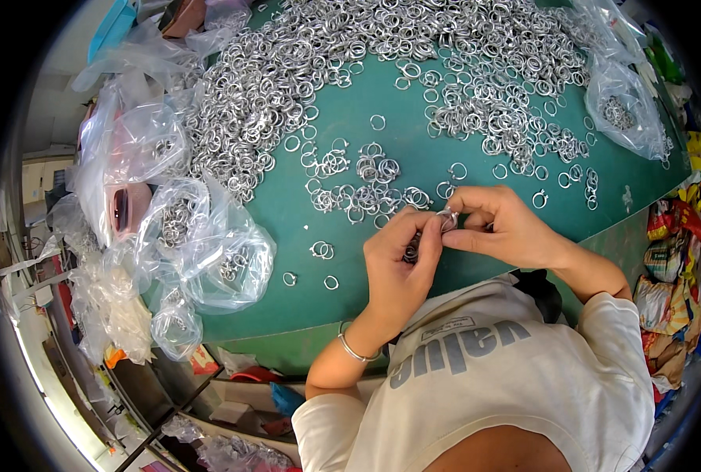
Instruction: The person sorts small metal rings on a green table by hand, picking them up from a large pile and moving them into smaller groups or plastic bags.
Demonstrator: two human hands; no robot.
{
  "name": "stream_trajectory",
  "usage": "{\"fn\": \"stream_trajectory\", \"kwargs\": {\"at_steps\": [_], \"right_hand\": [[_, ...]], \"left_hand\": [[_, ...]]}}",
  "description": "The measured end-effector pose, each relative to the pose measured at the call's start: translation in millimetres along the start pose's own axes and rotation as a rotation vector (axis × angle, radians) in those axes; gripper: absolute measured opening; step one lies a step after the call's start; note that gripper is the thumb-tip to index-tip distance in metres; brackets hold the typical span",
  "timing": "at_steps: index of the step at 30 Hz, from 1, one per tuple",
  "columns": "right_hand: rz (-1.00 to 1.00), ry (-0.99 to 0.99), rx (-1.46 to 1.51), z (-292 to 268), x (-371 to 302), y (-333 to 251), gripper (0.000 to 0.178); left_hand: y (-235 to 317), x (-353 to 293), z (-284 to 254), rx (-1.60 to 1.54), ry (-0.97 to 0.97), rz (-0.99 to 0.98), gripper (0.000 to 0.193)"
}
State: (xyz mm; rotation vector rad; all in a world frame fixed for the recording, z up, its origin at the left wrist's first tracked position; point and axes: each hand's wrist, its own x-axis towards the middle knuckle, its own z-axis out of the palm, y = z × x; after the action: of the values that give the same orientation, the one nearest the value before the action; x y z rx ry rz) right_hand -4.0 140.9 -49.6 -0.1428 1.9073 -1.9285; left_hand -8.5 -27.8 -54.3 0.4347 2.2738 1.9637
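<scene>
My left hand (pixel 397 256) is closed around several silver-coloured metal rings (pixel 412 250), which show partly between its fingers. My right hand (pixel 498 224) meets it from the right, its thumb and fingertips pinching a ring (pixel 447 219) between the two hands. Just beyond my fingers lies a small group of loose rings (pixel 378 169) on the green tabletop (pixel 319 299). A few single rings (pixel 331 282) are scattered to the left of my left hand. The fingertips hide part of what I hold.
A large heap of rings (pixel 350 31) curves across the far side and left of the table. Clear plastic bags (pixel 244 259) with rings stand on the left, another bag (pixel 621 110) at the far right. Colourful packages (pixel 669 259) are stacked beyond the table's right edge.
</scene>
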Motion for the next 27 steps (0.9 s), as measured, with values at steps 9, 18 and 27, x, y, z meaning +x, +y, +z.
{"fn": "stream_trajectory", "kwargs": {"at_steps": [9, 18, 27], "right_hand": [[-0.008, 0.014, 0.187, -3, -1, -4, 0.010], [-0.098, 0.089, -0.165, -1, -10, -14, 0.007], [-0.494, 0.175, -0.487, 7, -8, -1, 0.008]], "left_hand": [[8, -1, -9, 0.399, -0.038, 0.270, 0.016], [17, 0, -16, 0.390, -0.208, 0.196, 0.016], [-5, -2, -9, 0.084, -0.111, 0.181, 0.009]]}}
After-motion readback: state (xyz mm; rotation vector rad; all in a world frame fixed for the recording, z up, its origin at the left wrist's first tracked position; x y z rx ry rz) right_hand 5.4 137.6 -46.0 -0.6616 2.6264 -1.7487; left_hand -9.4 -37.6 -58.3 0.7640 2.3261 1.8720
